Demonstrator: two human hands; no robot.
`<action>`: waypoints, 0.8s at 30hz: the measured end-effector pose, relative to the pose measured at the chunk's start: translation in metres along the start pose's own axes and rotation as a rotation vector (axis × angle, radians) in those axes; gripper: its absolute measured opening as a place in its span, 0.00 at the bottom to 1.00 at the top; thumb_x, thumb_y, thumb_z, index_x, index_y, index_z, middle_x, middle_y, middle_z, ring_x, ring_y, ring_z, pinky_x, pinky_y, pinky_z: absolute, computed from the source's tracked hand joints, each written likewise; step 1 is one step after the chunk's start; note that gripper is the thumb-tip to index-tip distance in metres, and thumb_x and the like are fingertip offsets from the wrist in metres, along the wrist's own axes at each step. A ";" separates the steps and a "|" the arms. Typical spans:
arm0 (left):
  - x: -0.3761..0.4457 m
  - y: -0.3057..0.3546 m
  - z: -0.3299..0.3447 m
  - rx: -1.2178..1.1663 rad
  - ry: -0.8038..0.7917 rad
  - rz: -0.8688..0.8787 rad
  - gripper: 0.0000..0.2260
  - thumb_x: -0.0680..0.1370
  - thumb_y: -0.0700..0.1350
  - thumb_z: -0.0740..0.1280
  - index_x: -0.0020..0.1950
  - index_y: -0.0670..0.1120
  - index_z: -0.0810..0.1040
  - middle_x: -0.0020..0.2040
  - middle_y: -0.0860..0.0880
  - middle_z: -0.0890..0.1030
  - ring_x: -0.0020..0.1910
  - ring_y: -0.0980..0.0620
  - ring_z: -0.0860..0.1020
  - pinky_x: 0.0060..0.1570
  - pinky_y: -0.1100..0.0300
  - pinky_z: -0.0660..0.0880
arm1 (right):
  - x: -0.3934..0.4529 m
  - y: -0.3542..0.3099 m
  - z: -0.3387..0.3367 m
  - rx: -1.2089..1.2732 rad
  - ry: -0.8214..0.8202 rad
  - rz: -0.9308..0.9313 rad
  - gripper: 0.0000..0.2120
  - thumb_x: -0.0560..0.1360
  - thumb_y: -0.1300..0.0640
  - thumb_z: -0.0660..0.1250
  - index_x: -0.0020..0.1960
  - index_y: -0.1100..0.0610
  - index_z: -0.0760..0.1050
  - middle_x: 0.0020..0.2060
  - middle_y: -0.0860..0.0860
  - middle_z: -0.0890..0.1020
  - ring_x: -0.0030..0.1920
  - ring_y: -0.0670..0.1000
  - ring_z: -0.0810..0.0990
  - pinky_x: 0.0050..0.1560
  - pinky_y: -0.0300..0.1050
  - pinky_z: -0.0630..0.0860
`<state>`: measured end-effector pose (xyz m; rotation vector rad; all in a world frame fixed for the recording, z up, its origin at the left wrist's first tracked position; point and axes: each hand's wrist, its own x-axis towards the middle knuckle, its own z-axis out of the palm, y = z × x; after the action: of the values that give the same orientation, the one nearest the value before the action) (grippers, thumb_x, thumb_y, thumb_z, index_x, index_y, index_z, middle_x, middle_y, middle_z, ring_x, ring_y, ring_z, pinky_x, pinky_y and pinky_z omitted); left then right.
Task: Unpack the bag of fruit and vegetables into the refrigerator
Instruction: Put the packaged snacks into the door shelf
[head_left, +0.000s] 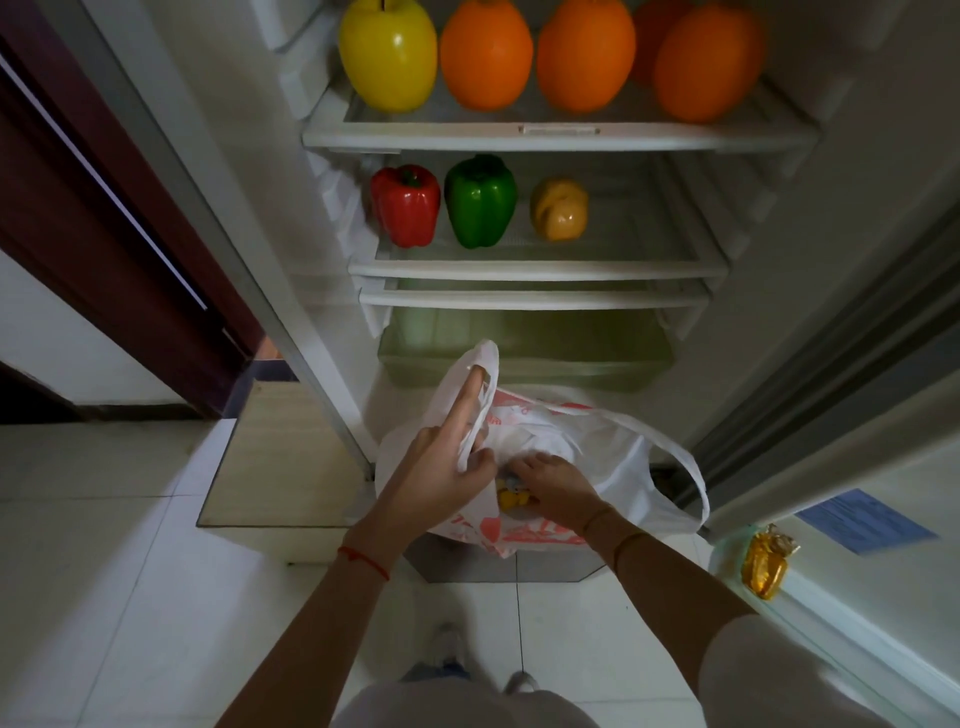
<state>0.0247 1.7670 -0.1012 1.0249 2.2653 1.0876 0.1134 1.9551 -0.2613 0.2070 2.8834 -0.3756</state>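
A white plastic bag with red print (602, 447) sits on the floor in front of the open refrigerator. My left hand (441, 467) grips its left handle and holds the mouth up. My right hand (556, 486) reaches inside the bag, fingers over a yellow item (511, 500); whether it grips it is hidden. On the top shelf (561, 136) stand a yellow apple (387, 52) and several oranges (485, 52). The middle shelf (540, 266) holds a red pepper (408, 205), a green pepper (480, 202) and a yellow-brown item (560, 209).
A clear drawer (524, 358) lies under the lowest shelf. The refrigerator door (857, 493) stands open at the right, with a gold-wrapped item (766, 564) in its rack. A dark doorway is at left. White floor tiles and my shoes are below.
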 end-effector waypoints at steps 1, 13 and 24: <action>0.000 0.000 0.001 0.011 0.002 0.011 0.41 0.78 0.45 0.65 0.74 0.72 0.40 0.39 0.50 0.77 0.34 0.52 0.78 0.32 0.59 0.76 | -0.002 0.000 -0.003 0.029 0.028 0.010 0.27 0.74 0.38 0.66 0.67 0.52 0.70 0.62 0.53 0.76 0.61 0.55 0.75 0.62 0.48 0.72; 0.012 0.025 0.017 0.046 0.057 0.185 0.40 0.79 0.47 0.67 0.78 0.64 0.40 0.66 0.43 0.74 0.42 0.58 0.76 0.38 0.68 0.76 | -0.045 -0.010 -0.050 0.661 0.564 0.424 0.16 0.69 0.44 0.74 0.46 0.53 0.73 0.34 0.49 0.80 0.33 0.48 0.77 0.34 0.45 0.71; 0.018 0.061 0.048 0.093 -0.018 0.291 0.41 0.78 0.45 0.67 0.78 0.63 0.41 0.34 0.42 0.77 0.28 0.50 0.76 0.26 0.65 0.70 | -0.140 -0.015 -0.103 0.969 0.919 0.629 0.12 0.70 0.48 0.75 0.46 0.54 0.80 0.38 0.47 0.85 0.41 0.45 0.84 0.45 0.45 0.82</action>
<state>0.0703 1.8296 -0.0828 1.4309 2.2171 1.0868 0.2249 1.9527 -0.1273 1.7552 2.7990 -1.8741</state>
